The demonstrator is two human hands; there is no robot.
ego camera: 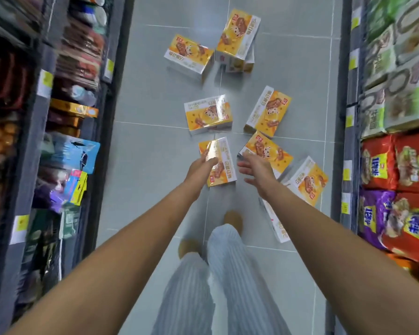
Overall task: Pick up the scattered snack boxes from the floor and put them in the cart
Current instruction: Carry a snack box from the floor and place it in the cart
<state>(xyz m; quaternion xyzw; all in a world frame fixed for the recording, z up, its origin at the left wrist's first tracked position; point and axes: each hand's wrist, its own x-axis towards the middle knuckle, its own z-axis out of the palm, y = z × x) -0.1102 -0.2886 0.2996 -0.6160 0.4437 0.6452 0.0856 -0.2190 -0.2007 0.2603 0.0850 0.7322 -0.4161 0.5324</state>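
Several yellow-and-white snack boxes lie scattered on the grey tiled floor of a shop aisle. The nearest box (221,169) lies just ahead of my feet. My left hand (201,166) reaches down with its fingers over that box's near-left edge; whether they touch it is unclear. My right hand (254,166) hovers with fingers spread, between the nearest box and another box (270,151) to its right, holding nothing. More boxes lie farther up the aisle, one at the centre (208,116) and a pair at the far end (237,35). No cart is in view.
Shelves of packaged snacks (70,151) line the left side. Shelves with red, purple and green bags (397,165) line the right. A box lies on its edge (275,221) near my right foot. My legs and shoes (232,220) stand below the hands.
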